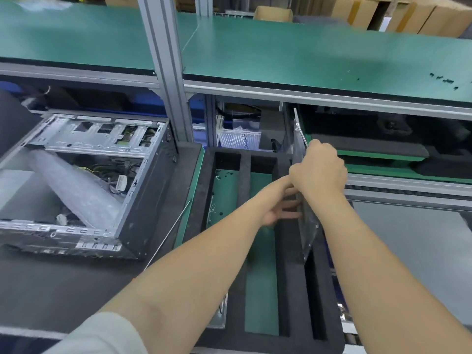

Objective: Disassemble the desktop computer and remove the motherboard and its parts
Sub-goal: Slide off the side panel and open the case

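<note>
Below the forearms lies the black foam tray [291, 290], with long slots that run away from the person. The narrow slot under the right wrist looks like the one meant for the side panel [309, 233], which stands on its edge there.

The left hand [277, 209] lays nearly straight fingers flat against the left face of the panel. The right hand [319, 167] is curled over the panel's top edge and grips it.

I judge the main risk to be that the lower edge misses the slot. It can then cut into the foam rib, or the thin sheet can tip to the right, where no hand supports it. The bare metal edge under the right palm may also hurt the skin if the panel slips down.

Beyond the right hand, the far corner of the panel is close under the rim of the upper shelf [332, 94], so there is little room to lift. To the left of the left hand the wide slots give free room.

The computer case [150, 180] lies open, well apart to the left of the left hand, on the dark surface. Plastic wrap [76, 190] covers its inside, so I cannot see the motherboard.
</note>
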Motion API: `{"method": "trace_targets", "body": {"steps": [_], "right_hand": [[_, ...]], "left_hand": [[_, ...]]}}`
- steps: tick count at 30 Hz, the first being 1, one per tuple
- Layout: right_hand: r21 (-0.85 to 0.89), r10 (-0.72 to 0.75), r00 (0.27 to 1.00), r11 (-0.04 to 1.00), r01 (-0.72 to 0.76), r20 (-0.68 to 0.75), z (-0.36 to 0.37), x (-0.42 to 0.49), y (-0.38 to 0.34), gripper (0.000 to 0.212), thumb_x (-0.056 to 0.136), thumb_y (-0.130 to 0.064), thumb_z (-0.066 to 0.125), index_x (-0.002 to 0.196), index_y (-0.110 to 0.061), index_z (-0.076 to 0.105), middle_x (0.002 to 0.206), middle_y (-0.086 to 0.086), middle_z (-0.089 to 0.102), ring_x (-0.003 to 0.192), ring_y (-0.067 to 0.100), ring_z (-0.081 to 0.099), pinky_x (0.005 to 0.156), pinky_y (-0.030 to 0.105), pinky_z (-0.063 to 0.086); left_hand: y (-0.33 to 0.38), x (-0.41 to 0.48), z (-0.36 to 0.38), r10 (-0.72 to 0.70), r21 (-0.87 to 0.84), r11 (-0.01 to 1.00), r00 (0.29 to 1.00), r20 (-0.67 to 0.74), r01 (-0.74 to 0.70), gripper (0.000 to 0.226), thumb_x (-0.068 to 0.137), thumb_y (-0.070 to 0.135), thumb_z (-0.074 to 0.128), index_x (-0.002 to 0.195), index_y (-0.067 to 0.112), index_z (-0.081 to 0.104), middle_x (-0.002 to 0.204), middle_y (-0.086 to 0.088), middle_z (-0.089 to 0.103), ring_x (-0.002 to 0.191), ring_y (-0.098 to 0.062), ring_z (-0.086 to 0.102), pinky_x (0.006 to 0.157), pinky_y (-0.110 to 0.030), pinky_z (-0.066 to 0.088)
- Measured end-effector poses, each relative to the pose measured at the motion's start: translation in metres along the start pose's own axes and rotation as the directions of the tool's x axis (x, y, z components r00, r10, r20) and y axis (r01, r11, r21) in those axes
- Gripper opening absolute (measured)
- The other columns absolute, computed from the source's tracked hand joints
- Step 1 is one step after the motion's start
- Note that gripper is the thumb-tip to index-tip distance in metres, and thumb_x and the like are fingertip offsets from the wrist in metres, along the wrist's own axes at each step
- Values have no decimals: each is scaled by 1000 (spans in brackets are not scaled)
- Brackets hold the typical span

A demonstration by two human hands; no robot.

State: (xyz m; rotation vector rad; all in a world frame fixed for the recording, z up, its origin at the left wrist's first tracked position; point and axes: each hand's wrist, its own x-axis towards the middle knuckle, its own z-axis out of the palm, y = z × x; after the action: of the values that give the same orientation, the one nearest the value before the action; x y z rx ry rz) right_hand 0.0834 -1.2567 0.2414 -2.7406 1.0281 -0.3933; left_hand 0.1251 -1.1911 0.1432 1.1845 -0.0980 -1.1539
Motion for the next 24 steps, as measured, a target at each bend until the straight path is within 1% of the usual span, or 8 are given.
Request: {"method": "trace_targets", "body": {"steps": [3,5,7,9,13,18,21,24], "right_hand": [[-89,-36,999,995,36,-3,-8,-5,-13,37,86,-17,71,115,-12,49,124,14,48,70,33,48,67,39,35],[-81,-74,996,994,70,-46,-13,-9,-35,41,87,-18,73,120,-15,47,130,14,43,66,33,46,65,39,36],[-32,-136,987,991,133,-80,-19,-14,-60,36,91,-22,70,120,-16,50,131,14,42,73,37,53,67,40,38],[22,-208,975,977,210,-79,-20,-22,-89,26,95,-24,64,117,-15,55,128,13,45,82,40,57,70,41,40],[201,-293,954,932,301,-70,-15,-44,-152,20,98,-28,55,110,-16,64,117,11,53,88,38,57,73,39,39],[432,-421,907,818,380,-1,4,-82,-237,20,95,-28,56,90,-16,71,94,6,70,85,27,60,71,34,48],[474,-444,893,804,360,75,20,-107,-290,27,92,-27,54,77,-11,71,77,8,69,76,30,59,60,35,44],[579,-444,878,768,273,176,38,-133,-346,42,96,-34,50,71,-12,74,54,2,63,63,28,61,61,37,50]], "left_hand": [[8,-24,-7,69,62,996,997,29,-70,58,96,54,62,142,19,59,137,-9,67,123,-32,66,103,-51,55],[18,-41,-14,124,81,989,992,10,-125,48,95,50,62,132,19,66,115,-3,75,104,-24,74,90,-43,61],[35,-62,-24,225,120,969,973,-45,-218,35,100,40,54,121,17,69,92,2,76,81,-16,74,74,-34,61],[56,-86,-44,340,185,931,932,-124,-315,26,102,28,46,111,18,69,80,8,75,71,-10,73,72,-34,60],[93,-144,-107,493,336,854,825,-276,-398,24,102,14,50,115,14,71,94,-6,78,77,-17,72,85,-45,62],[115,-228,-209,573,472,797,719,-394,-376,23,97,7,54,109,14,73,95,-6,79,80,-24,73,73,-35,60],[119,-281,-270,578,592,756,710,-403,-280,33,91,-2,51,107,16,74,98,-6,79,80,-22,72,79,-37,58],[121,-325,-326,549,703,692,754,-362,-166,39,87,-8,49,106,15,73,99,-6,79,89,-23,74,79,-33,57]]}}
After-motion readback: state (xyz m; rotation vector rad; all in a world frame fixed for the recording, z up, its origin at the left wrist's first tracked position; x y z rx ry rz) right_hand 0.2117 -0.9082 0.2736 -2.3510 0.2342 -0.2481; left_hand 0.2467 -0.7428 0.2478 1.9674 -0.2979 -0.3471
